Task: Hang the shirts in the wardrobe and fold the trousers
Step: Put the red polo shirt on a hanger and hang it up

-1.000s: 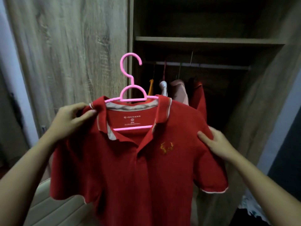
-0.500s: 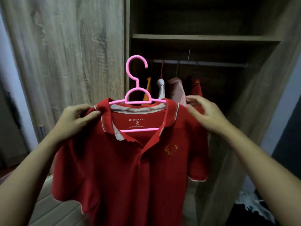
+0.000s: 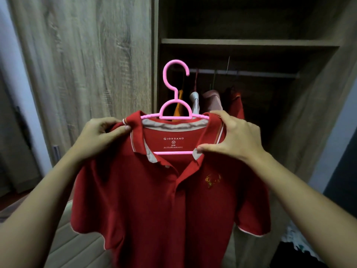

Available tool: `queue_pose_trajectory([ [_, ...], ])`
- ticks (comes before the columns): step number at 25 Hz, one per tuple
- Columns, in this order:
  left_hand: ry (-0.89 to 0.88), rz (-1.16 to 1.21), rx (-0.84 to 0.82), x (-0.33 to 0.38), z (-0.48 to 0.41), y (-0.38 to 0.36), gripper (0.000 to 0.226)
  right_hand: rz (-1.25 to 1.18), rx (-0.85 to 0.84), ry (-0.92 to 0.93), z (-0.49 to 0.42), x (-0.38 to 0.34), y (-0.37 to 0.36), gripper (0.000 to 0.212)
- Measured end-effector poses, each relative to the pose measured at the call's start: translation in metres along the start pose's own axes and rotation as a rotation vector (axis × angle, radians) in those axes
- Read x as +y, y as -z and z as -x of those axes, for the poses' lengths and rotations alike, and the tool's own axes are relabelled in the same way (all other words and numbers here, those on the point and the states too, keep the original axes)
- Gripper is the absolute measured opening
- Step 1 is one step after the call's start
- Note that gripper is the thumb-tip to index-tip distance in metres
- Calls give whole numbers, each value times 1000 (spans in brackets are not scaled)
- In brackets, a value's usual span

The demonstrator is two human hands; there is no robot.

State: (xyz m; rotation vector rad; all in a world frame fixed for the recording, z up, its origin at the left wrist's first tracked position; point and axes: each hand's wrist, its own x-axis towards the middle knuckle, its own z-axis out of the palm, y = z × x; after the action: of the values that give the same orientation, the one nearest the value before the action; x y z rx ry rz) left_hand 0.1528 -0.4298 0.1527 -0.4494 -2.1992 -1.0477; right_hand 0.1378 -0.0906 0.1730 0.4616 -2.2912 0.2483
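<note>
A red polo shirt (image 3: 154, 200) with a gold deer emblem hangs on a pink plastic hanger (image 3: 174, 105), held up in front of the open wardrobe. My left hand (image 3: 98, 136) pinches the shirt's left shoulder beside the collar. My right hand (image 3: 233, 136) grips the right side of the collar, thumb at the collar tip and fingers on top near the hanger's arm. The hanger's hook stands free, below and in front of the wardrobe rail (image 3: 241, 73).
Several shirts (image 3: 212, 99) hang on the rail inside the dark wardrobe, under a wooden shelf (image 3: 249, 42). A closed wooden door (image 3: 87, 64) stands to the left. Dark and patterned fabric (image 3: 295, 246) lies at the bottom right, a pale quilted surface (image 3: 77, 244) at the bottom left.
My right hand has moved from the shirt's right sleeve up to the collar and closed on it. The shirt and hanger have shifted right, closer to the wardrobe opening.
</note>
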Motion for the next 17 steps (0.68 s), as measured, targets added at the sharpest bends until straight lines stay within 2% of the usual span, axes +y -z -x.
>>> queue_pose_trajectory([
  [4,-7,-6,8,4,0,-1,13,-44,-55,27,1,1,4,97],
  [8,-99,-196,70,10,1,-7,31,-31,-54,-16,4,6,2,94],
  [11,-184,-197,-8,22,6,-3,45,-66,-82,-64,5,12,1,89],
  [12,-185,-246,-32,28,8,-4,56,-66,-86,-67,6,13,1,88],
  [14,-128,-554,40,32,10,-14,76,-51,-94,-53,7,13,2,86],
  [15,-89,-707,105,34,10,-22,80,-41,-92,-45,7,13,2,85],
  [17,-50,-777,139,34,11,-29,80,-28,-82,-29,7,12,4,87],
])
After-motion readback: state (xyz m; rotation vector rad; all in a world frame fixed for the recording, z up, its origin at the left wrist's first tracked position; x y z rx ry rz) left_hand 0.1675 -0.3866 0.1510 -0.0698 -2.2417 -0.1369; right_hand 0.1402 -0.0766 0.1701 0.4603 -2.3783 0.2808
